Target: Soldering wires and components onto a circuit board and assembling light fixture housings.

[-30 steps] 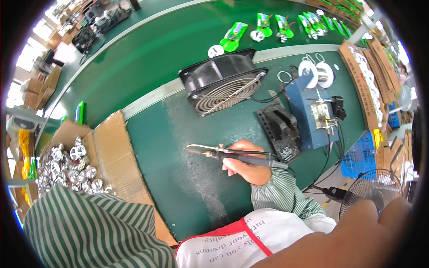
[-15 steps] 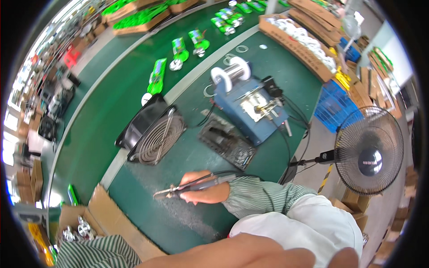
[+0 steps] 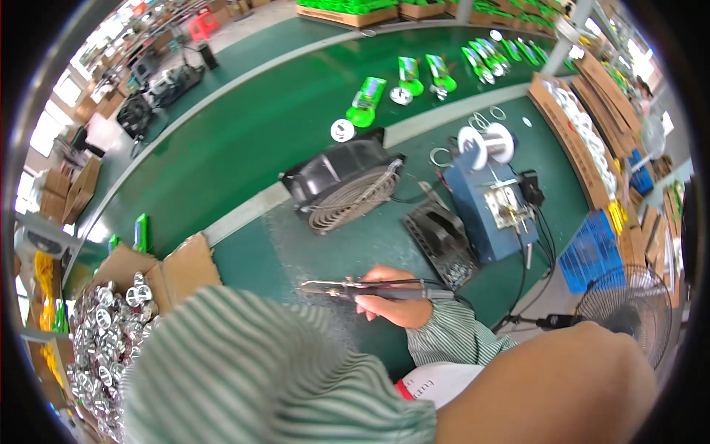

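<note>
My right hand [image 3: 398, 302] is closed around a soldering iron [image 3: 350, 288] with a cable along its handle. The iron's bent metal tip points left above the green bench, apart from any part. A striped sleeve [image 3: 244, 370] on my left arm fills the lower middle, and my left hand itself does not show. Close to this sleeve, a cardboard box [image 3: 191, 268] holds many shiny silver parts [image 3: 103, 355]. Beyond my right hand lies a black holder [image 3: 441, 235] with bits of debris in it.
A black fan with a coiled guard [image 3: 347, 177] stands at mid-bench. Right of it sits a blue wire feeder [image 3: 473, 200] with a white spool [image 3: 486, 146] and trailing cables. Green pieces with white discs [image 3: 367, 100] lie on the belt. A standing fan [image 3: 625, 311] is at right.
The view has swung left, so the bench things sit farther right. My left sleeve has come up across the lower middle, beside the silver parts. The soldering iron stays in my right hand.
</note>
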`<state>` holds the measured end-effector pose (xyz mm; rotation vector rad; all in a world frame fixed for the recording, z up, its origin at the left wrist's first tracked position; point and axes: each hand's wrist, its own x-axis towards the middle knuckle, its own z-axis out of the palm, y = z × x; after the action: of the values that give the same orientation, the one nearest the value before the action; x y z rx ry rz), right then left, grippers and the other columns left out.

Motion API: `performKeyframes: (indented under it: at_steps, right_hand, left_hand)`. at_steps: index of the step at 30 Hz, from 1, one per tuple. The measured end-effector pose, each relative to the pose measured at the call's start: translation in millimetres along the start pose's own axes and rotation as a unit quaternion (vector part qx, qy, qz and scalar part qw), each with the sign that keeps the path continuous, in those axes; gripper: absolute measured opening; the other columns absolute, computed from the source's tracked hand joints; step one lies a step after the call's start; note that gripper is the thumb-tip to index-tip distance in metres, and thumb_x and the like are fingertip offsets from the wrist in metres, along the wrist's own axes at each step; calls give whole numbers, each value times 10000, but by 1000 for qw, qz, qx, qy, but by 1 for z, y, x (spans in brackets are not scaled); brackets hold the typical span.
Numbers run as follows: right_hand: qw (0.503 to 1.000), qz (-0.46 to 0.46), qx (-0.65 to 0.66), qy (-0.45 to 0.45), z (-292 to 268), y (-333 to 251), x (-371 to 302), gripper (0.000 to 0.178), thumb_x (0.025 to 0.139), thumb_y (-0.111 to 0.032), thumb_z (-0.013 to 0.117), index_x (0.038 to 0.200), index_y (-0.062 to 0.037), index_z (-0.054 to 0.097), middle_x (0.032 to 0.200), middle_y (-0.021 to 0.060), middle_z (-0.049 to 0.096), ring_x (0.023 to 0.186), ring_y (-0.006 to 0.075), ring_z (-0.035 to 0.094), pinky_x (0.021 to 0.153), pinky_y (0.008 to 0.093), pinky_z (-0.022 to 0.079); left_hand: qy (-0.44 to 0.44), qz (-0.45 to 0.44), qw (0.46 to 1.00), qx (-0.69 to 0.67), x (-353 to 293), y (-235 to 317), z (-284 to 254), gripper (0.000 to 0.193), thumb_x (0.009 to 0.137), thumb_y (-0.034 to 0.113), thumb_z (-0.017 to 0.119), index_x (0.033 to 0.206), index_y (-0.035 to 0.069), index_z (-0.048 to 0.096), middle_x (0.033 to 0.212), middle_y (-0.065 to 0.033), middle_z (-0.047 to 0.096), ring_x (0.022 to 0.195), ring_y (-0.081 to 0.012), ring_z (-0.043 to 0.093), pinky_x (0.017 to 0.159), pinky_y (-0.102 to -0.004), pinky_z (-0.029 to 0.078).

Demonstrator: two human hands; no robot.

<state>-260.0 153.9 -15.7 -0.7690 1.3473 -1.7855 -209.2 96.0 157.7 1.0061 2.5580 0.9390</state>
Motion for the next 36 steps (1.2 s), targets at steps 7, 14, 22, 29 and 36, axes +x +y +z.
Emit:
performKeyframes:
  at_steps: [7, 14, 22, 29, 36]
  right_hand:
    - [991, 57, 108, 62, 0, 35, 3, 109, 833, -31, 629, 900, 10, 552, 748, 85, 637, 599, 98, 586, 533, 237, 484]
    - [997, 17, 6, 72, -2, -1, -1, 115, 827, 6, 609, 900, 28, 523, 740, 120, 636, 588, 117, 598, 524, 240, 490]
    - [996, 2, -6, 84, -5, 5, 3, 156, 826, 29, 587, 944, 29, 485, 740, 159, 628, 584, 142, 605, 523, 257, 511]
    - [987, 55, 18, 147, -4, 9, 2, 193, 809, 25, 598, 954, 36, 471, 744, 187, 618, 582, 172, 609, 512, 266, 517]
    - [988, 46, -27, 148, -5, 11, 3, 214, 822, -23, 576, 980, 34, 442, 720, 189, 611, 553, 178, 597, 504, 274, 519]
  left_hand:
    - [92, -152, 984, -6, -71, -29, -44, 282, 742, 46, 550, 1009, 52, 640, 932, -126, 657, 822, -232, 643, 696, -307, 513]
    - [278, -553, 774, 136, -255, -197, -72, 279, 785, 108, 544, 1042, 28, 616, 901, -172, 653, 831, -275, 638, 735, -372, 505]
    - [194, -793, 487, 310, -351, -342, -66, 366, 817, 153, 574, 1174, 109, 503, 1207, -151, 516, 1071, -350, 540, 857, -449, 470]
    - [258, -865, 260, 343, -409, -407, -72, 369, 914, 236, 460, 1278, 209, 409, 1344, -145, 447, 1181, -377, 481, 898, -511, 427]
    - [235, -782, 517, 258, -390, -376, -83, 653, 846, 220, 545, 1420, 172, 237, 1000, -202, 630, 932, -301, 640, 793, -425, 509]
